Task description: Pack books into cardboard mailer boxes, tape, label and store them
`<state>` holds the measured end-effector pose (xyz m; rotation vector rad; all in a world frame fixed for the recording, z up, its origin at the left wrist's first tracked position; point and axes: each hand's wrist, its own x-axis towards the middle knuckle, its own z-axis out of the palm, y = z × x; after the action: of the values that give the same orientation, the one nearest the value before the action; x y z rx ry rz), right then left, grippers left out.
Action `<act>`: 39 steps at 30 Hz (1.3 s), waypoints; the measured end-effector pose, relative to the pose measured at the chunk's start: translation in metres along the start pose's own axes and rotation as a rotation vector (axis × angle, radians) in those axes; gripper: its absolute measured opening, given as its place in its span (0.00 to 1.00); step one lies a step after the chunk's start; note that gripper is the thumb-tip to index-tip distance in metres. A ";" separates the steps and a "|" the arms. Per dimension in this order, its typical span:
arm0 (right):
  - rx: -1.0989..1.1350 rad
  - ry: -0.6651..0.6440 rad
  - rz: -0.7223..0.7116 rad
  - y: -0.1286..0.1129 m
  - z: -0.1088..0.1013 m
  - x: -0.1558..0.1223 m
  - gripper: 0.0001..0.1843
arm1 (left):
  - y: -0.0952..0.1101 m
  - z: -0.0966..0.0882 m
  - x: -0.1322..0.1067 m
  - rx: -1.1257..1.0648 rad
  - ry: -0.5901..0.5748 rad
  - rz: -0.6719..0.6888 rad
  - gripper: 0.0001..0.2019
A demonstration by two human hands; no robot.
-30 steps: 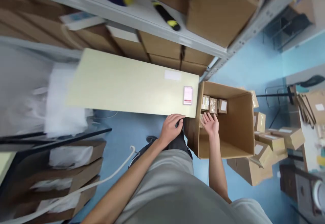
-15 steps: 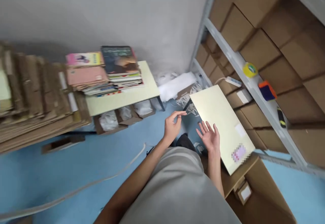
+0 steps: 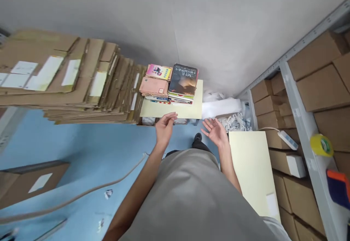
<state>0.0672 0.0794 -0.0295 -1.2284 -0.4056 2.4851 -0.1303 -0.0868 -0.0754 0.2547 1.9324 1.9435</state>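
Observation:
My left hand hangs in the air in front of the low cream table, its fingers loosely bent and holding nothing I can see. On that table, books and booklets lie in two piles side by side: a dark-covered book tops the right pile, a pink booklet and a pink-and-yellow one the left. To the right, my right hand is palm up with fingers spread, and empty. It is close to the corner of a second cream table without visibly touching it.
Flattened cardboard boxes are stacked high at left. Shelves of brown cartons line the right, with a yellow tape roll on the edge. A hose crosses the blue floor; a white roll lies by the wall.
My view has swung left, so the book piles are now nearly ahead and the shelves further right. Both hands stay raised and empty, in much the same pose.

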 end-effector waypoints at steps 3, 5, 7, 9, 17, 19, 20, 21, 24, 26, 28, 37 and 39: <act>-0.099 -0.050 0.048 -0.018 0.031 0.035 0.06 | 0.005 0.004 0.031 -0.004 0.081 -0.032 0.17; -0.163 -0.068 0.082 -0.026 0.047 0.056 0.05 | 0.007 0.006 0.049 -0.001 0.112 -0.045 0.17; -0.223 -0.097 0.123 -0.030 0.061 0.076 0.05 | 0.009 0.005 0.066 0.001 0.132 -0.049 0.18; -0.284 -0.134 0.161 -0.029 0.077 0.094 0.07 | 0.007 -0.002 0.082 -0.010 0.158 -0.060 0.19; -0.529 -0.219 0.152 0.003 0.154 0.157 0.12 | -0.015 -0.050 0.161 -0.161 0.281 -0.357 0.23; -0.622 -0.253 0.061 0.017 0.174 0.169 0.16 | -0.020 -0.057 0.179 -0.144 0.268 -0.355 0.22; -0.686 -0.276 -0.004 0.024 0.183 0.176 0.18 | -0.022 -0.059 0.187 -0.125 0.253 -0.335 0.21; -0.767 -0.297 -0.084 0.031 0.194 0.184 0.19 | -0.024 -0.062 0.195 -0.105 0.231 -0.312 0.20; -1.112 -0.301 -0.389 0.049 0.229 0.211 0.19 | -0.033 -0.068 0.219 -0.058 0.143 -0.257 0.18; -1.417 -0.282 -0.596 0.058 0.255 0.232 0.23 | -0.041 -0.070 0.233 -0.025 0.084 -0.247 0.18; -1.739 -0.261 -0.733 0.065 0.281 0.252 0.31 | -0.050 -0.072 0.244 0.014 0.028 -0.257 0.21; -2.380 0.035 -0.663 0.097 0.316 0.289 0.36 | -0.078 -0.083 0.239 0.092 -0.180 -0.169 0.27; -2.417 0.032 -0.709 0.100 0.313 0.284 0.34 | -0.077 -0.088 0.238 0.079 -0.220 -0.151 0.25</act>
<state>-0.3633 0.0760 -0.0863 -0.8753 -3.2268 0.2929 -0.3704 -0.0756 -0.1877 0.3203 1.8313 1.6714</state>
